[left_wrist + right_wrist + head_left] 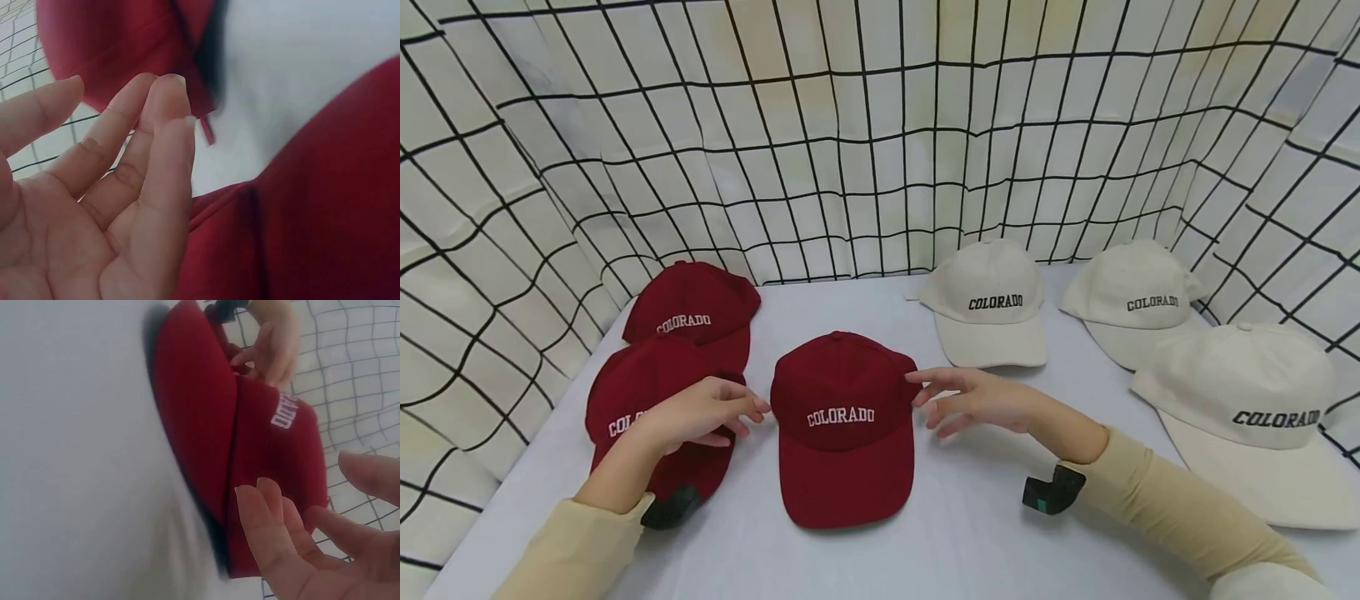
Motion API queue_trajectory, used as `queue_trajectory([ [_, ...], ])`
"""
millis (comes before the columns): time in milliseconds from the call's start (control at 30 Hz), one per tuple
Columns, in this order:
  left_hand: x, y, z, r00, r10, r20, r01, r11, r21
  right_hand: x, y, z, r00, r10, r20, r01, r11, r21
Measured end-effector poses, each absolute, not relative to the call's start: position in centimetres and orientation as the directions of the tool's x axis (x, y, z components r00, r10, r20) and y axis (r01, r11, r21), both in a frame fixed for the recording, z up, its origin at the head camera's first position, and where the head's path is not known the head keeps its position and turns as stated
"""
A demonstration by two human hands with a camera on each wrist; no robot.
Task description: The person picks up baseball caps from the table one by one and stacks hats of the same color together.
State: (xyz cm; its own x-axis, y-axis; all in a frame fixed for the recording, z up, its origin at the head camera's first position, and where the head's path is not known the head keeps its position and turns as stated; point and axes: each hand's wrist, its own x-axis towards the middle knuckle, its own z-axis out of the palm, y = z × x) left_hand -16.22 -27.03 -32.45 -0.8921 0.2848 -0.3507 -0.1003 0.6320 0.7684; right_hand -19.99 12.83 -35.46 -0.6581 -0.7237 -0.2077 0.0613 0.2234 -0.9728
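A dark red baseball cap (847, 467) lettered COLORADO lies in the middle of the table, brim toward me. At its left side is my left hand (703, 412), fingers loosely bent and holding nothing. My right hand (973, 402) is on the other side, its fingertips right at the cap's crown, fingers relaxed and apart. The right wrist view shows the red cap (200, 412) beyond these fingers, with the left hand (275, 353) at its far side. Beneath the left hand and forearm sits another red cap (632, 379), its lettering partly covered.
A third red cap (696, 292) overlaps the one at left. Three cream COLORADO caps stand on the right: one at the back (988, 283), one in the far corner (1135, 287), one nearer (1247, 392). White panels with black grid (880, 167) enclose the white table (970, 533).
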Motion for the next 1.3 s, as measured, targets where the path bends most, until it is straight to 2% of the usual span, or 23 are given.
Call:
queue_trajectory([
  [233,-16.2,-27.7,-30.5,-0.908,0.281,-0.311,-0.066,0.636,0.769,-19.8,12.0,-34.4,-0.681,-0.722,-0.124,-0.011,0.180,-0.984],
  [500,-16.1,-29.3,-28.0,-0.942,0.258,-0.216,0.007,0.656,0.755,-19.4,10.4,-33.8,-0.663,-0.746,-0.059,-0.044,0.117,-0.992],
  [767,-15.6,-30.0,-26.6,-0.958,0.270,-0.093,0.141,0.730,0.669,-18.6,7.8,-33.3,-0.650,-0.760,0.004,-0.043,0.032,-0.999],
  [933,-15.4,-31.4,-25.9,-0.971,0.233,-0.058,0.147,0.767,0.624,-18.1,5.8,-33.1,-0.630,-0.776,0.030,-0.040,-0.006,-0.999],
  [1067,-15.4,-33.7,-25.6,-0.977,0.211,-0.026,0.140,0.731,0.668,-17.8,4.7,-33.2,-0.619,-0.785,0.025,-0.037,-0.003,-0.999],
  [1300,-14.3,-39.3,-26.6,-0.992,0.114,0.053,0.109,0.571,0.814,-17.1,2.4,-33.3,-0.604,-0.796,0.030,0.011,-0.045,-0.999],
])
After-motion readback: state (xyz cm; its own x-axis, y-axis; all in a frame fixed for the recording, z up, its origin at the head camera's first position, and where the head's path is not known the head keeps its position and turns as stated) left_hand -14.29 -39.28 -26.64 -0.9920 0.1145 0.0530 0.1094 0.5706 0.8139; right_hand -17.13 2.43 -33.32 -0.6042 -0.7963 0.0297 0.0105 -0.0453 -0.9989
